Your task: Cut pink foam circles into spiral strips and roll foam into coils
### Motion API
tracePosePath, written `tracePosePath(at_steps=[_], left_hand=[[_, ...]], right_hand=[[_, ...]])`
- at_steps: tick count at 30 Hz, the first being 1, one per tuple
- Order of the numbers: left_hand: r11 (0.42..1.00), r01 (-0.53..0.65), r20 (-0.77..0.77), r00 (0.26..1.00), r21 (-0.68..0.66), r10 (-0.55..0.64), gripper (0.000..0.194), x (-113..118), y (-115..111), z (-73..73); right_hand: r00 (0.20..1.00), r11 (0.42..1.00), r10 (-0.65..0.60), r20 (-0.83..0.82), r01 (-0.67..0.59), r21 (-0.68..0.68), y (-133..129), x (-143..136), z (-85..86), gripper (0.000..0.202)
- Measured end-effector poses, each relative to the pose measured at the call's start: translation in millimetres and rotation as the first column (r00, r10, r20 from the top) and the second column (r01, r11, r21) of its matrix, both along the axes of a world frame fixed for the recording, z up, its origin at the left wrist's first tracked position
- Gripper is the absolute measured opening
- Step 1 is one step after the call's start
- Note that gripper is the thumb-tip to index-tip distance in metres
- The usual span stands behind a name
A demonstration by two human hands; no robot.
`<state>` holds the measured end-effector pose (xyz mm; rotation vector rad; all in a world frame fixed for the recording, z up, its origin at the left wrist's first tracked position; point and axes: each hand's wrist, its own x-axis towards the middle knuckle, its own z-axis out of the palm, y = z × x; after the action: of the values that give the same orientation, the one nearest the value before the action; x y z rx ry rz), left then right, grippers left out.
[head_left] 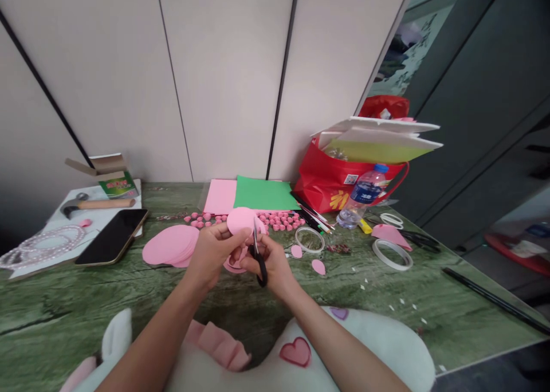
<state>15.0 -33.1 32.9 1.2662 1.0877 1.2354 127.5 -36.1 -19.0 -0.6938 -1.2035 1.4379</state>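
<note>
My left hand (213, 250) pinches a pink paper disc (241, 220) and holds it up above the table. In my right hand (271, 261) is a pair of scissors (259, 260) with black handles, its blades pointing up at the disc's right edge. Whether the blades bite into the paper, I cannot tell. Left of my hands lies a stack of larger pink paper discs (169, 246). Behind the hands, many small pink rolled pieces (283, 221) spread in a row. Two small pink cut-outs (318, 266) rest on the right, and more pink paper lies partly hidden beneath my hands.
Green paper (268, 193) overlaps pink sheets at the wall. A red bag (320, 177) and water bottle (365, 196) stand back right, near tape rolls (392, 255). A phone (112, 237), hammer (101, 205) and bead strings (43, 246) lie left. A plush cushion (378, 340) fills the front.
</note>
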Motion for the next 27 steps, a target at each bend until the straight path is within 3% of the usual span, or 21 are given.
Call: tracePosePath(at_steps=[7,18,27], left_hand=[[1.000,-0.008,-0.020,1.000,0.023,0.008,0.018,-2.1,-0.8,1.6],[1.000,0.011,0.065,0.998,0.002,-0.011,0.017,-0.5,-1.5,3.0],[1.000,0.004,-0.016,1.000,-0.013,-0.004,0.018,-0.4,-2.6,4.5]], right_hand=[[0.998,0.999,-0.042,0.052,0.042,-0.006,-0.2,1.2,-1.5,0.043],[0.998,1.000,-0.003,0.056,0.004,-0.009,-3.4,0.4,-0.1,0.040],[1.000,1.000,-0.009,-0.010,0.008,-0.006,-1.8,2.7,2.3,0.047]])
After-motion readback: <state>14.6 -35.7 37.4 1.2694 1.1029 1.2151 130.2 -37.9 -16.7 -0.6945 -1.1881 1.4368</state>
